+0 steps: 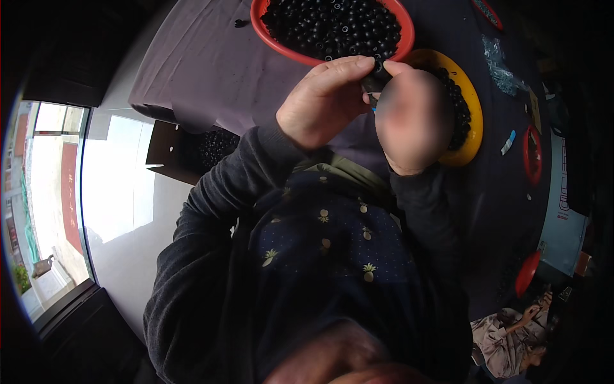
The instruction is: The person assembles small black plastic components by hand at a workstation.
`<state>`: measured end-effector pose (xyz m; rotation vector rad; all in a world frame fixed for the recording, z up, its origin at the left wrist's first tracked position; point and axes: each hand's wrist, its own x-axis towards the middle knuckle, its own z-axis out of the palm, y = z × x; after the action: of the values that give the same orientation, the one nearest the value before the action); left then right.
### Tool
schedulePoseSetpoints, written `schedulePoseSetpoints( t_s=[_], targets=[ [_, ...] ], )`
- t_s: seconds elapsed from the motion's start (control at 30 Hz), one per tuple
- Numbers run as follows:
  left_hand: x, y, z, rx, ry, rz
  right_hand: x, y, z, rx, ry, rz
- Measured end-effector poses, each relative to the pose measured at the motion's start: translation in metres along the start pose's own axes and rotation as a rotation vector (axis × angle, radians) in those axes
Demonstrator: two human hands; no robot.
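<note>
Head view, looking down the person's chest toward a table covered with a dark purple cloth (204, 57). The left hand (326, 102) and the right hand (412, 121) are raised together over the near edge of the table, their fingertips meeting around a small black bead (377, 67). The left thumb and forefinger are pressed together on the bead; the right hand is blurred, and its fingertips close on the same spot, though the exact grip cannot be told. Just beyond the hands, at the far edge of the picture, stands a red bowl (268, 35) heaped with small black beads. To the right, partly hidden behind the right hand, lies a yellow dish (472, 96) holding more of the same beads. Farther right on the cloth are a clear plastic bag (502, 67), a small white and blue item (508, 142) and a small red dish (532, 153). Dark sleeves (211, 211) enter from the near side.
</note>
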<state>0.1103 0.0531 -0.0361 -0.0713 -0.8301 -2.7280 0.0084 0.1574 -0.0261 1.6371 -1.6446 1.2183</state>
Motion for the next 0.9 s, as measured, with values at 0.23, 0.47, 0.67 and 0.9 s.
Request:
schedulePoseSetpoints(
  t_s=[0.23, 0.47, 0.67, 0.9],
  targets=[
    [0.0, -0.002, -0.011, 0.097, -0.044, 0.041, -0.001, -0.003, -0.005, -0.015, 0.037, -0.031],
    [0.0, 0.006, -0.005, 0.219, 0.017, 0.116, 0.01, -0.016, -0.03, 0.181, -0.169, 0.361],
    [-0.003, 0.013, -0.008, 0.418, -0.146, 0.13, 0.024, -0.021, -0.04, -0.013, -0.278, 0.267],
    [-0.007, 0.019, -0.007, 0.586, -0.141, 0.136, 0.027, -0.024, -0.042, -0.073, -0.353, 0.306]
  ],
)
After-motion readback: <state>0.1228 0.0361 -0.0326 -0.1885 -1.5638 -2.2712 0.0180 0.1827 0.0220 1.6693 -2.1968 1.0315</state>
